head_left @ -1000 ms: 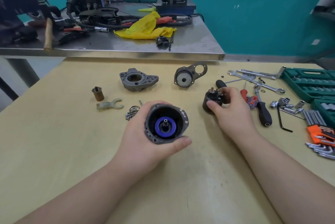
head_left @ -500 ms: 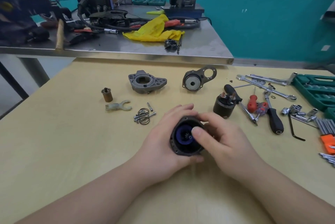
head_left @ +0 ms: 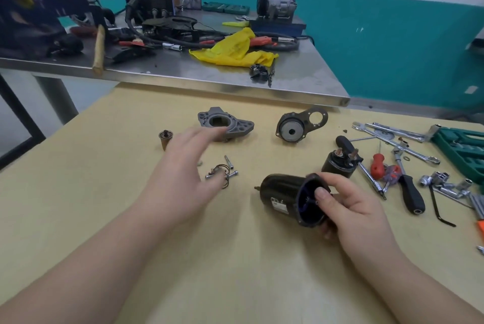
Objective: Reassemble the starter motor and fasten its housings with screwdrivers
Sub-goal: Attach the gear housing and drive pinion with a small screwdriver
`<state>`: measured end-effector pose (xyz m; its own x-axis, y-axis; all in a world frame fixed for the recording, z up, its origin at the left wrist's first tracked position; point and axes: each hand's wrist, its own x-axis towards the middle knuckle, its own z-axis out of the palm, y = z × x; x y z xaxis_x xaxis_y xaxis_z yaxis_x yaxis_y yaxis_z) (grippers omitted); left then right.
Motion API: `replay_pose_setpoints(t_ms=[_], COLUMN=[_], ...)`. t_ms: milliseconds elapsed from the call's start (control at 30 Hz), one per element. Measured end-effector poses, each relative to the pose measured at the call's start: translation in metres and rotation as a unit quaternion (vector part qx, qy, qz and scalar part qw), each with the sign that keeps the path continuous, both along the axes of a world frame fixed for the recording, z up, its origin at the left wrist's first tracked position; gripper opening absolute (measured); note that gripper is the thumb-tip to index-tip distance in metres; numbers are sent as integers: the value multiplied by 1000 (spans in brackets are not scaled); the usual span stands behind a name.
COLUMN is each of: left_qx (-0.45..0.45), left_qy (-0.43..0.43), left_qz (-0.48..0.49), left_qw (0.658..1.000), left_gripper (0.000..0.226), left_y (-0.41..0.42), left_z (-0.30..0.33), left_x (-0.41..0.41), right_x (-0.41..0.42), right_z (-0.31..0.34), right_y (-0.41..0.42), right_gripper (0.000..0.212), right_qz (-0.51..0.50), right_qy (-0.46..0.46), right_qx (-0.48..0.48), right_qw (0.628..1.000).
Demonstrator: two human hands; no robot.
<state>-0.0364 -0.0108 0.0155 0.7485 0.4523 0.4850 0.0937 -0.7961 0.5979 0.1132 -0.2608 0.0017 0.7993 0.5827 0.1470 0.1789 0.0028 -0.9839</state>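
The right hand [head_left: 348, 208] grips the smooth black cylindrical motor body [head_left: 285, 196] by its flared open end, thumb hooked over the rim, a blue ring visible inside. Its long axis lies roughly level, shaft tip toward nine o'clock, just above the pale wooden table [head_left: 235, 271]. The left hand [head_left: 183, 174] hovers flat, fingers spread, holding nothing, reaching toward twelve o'clock at the rough cast grey housing [head_left: 226, 124]. Beyond stand a steel bench [head_left: 301, 80] and a teal wall [head_left: 392, 43].

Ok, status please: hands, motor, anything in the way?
Left hand open, reaching toward grey housing. Right hand grips motor, on its side. Screws lie close by.
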Motion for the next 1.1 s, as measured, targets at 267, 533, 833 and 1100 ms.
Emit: replay_pose_setpoints(t_ms=[267,533,833,1100], left_qx=[-29,-76,-467,-504], left_qy=[114,49,-121,-183], left_qz=[57,86,44,66], left_qw=[991,992,875,841], left_gripper=[44,36,27,20], left_y=[9,5,20,29], left_z=[-19,-20,-16,-20], left_x=[14,16,12,18], right_x=[8,27,25,-5], right_z=[-2,-9,-9,-1], right_y=[10,6,7,9], right_gripper=[37,42,30,20], right_qz=[-18,-81,-100,-122], right_qy=[-16,-61,-164,-454], right_qx=[15,-83,-187,-150], right_qw=[1000,991,963,870])
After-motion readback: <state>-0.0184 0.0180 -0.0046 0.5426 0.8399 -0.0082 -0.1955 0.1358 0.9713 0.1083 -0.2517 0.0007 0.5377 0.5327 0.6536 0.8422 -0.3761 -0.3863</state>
